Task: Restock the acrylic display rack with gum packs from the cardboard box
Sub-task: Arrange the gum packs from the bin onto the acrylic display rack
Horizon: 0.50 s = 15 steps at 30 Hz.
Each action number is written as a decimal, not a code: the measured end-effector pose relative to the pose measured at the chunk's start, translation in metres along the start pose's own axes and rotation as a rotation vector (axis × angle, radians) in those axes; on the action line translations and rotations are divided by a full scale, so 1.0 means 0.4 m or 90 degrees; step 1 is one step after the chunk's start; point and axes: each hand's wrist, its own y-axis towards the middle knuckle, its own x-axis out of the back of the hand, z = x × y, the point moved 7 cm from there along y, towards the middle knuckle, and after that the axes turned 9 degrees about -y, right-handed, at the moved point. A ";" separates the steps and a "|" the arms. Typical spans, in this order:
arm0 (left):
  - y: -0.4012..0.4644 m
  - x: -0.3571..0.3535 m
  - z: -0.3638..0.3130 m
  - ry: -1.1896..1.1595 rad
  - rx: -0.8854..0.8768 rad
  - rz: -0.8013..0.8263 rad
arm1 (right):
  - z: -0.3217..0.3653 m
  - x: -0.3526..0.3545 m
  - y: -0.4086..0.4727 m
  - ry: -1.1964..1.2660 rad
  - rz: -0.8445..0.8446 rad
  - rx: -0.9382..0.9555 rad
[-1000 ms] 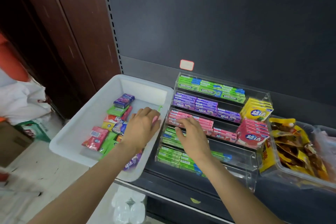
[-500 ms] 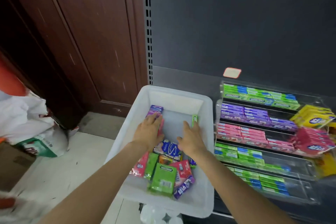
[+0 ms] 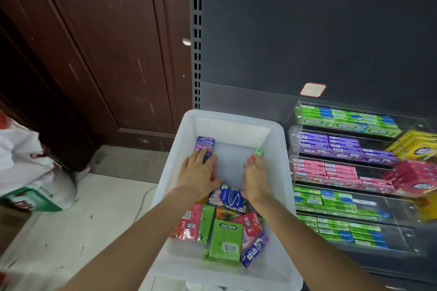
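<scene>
On the store shelf (image 3: 236, 94), dark grey with a slotted upright, I see two carriers side by side. To the right stands the acrylic display rack (image 3: 295, 139), tiered: green packs on the top row, purple below, pink next, then two rows of green-and-blue packs. Yellow and red boxes (image 3: 416, 163) sit against its right end. A small red-bordered label (image 3: 313, 89) is stuck to the back panel above the rack.

Left of the rack, touching or just beside it, I note a white plastic bin (image 3: 281, 172); I see no cardboard here, the loose stock lies in this bin. Near half of the bin holds a heap of gum packs: a green Doublemint pack (image 3: 224, 238) face up, a red pack (image 3: 189, 224) to its left, a purple pack (image 3: 254, 249) at its right, a blue-and-white pack (image 3: 228, 197) between my wrists.

My left hand (image 3: 197, 173) lies flat, fingers straight, pressing on a purple pack (image 3: 205, 145) by the bin's left wall, with a red pack edge under the palm. My right hand (image 3: 255, 182) has fingers curled round a slim pink stick pack (image 3: 251, 159); a slim green stick pack (image 3: 259, 151) lies just beyond the fingertips, whether held too I cannot tell.

Left, a brown wooden door (image 3: 94, 54) and a white bag (image 3: 21, 163) on the pale floor.
</scene>
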 end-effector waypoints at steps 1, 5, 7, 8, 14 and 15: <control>0.002 0.004 -0.004 -0.002 -0.004 -0.008 | 0.015 0.027 0.005 -0.028 -0.016 0.021; 0.026 0.023 -0.039 -0.028 -0.046 -0.048 | 0.002 0.128 0.013 0.044 -0.110 0.022; 0.045 0.023 -0.074 -0.067 -0.075 -0.035 | -0.021 0.186 0.000 0.119 -0.150 0.018; 0.057 0.018 -0.094 -0.089 -0.087 -0.018 | -0.033 0.219 -0.008 0.152 -0.166 0.013; 0.152 -0.050 -0.220 -0.109 -0.091 0.059 | -0.110 0.352 -0.027 0.194 -0.255 -0.016; 0.166 -0.061 -0.236 -0.100 -0.081 0.064 | -0.122 0.359 -0.025 0.208 -0.248 -0.030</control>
